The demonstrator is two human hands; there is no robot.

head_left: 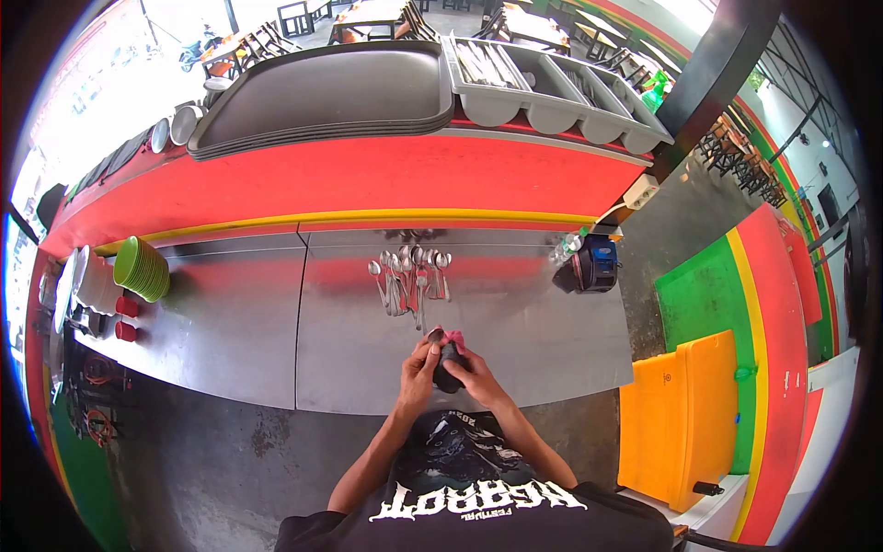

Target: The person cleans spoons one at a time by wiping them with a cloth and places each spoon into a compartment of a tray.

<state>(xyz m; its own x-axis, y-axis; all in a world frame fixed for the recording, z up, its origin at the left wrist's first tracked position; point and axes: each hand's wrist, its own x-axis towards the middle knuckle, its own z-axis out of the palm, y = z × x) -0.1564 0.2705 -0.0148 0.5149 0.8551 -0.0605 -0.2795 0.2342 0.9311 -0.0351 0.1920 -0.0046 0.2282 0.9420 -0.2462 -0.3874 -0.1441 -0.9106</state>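
Note:
Close to my body, over the front part of the metal counter (368,368), both my hands are together. My left hand (419,370) is closed on a spoon (435,337), its bowl pointing away from me. In my right hand (476,375) is a bunched dark cloth (449,370). Something pink (453,338), perhaps part of the same cloth, shows at the fingertips by the spoon. Beyond my hands lies a loose pile of metal spoons and forks (405,281), mostly with their heads turned away from me.
A red ledge (368,184) behind the counter carries stacked dark trays (340,87) and a grey cutlery holder (552,92). Green bowls (143,269) and red cups (127,317) stand left. At right are a black bag (593,267), a bottle (566,248) and a yellow-orange box (676,419).

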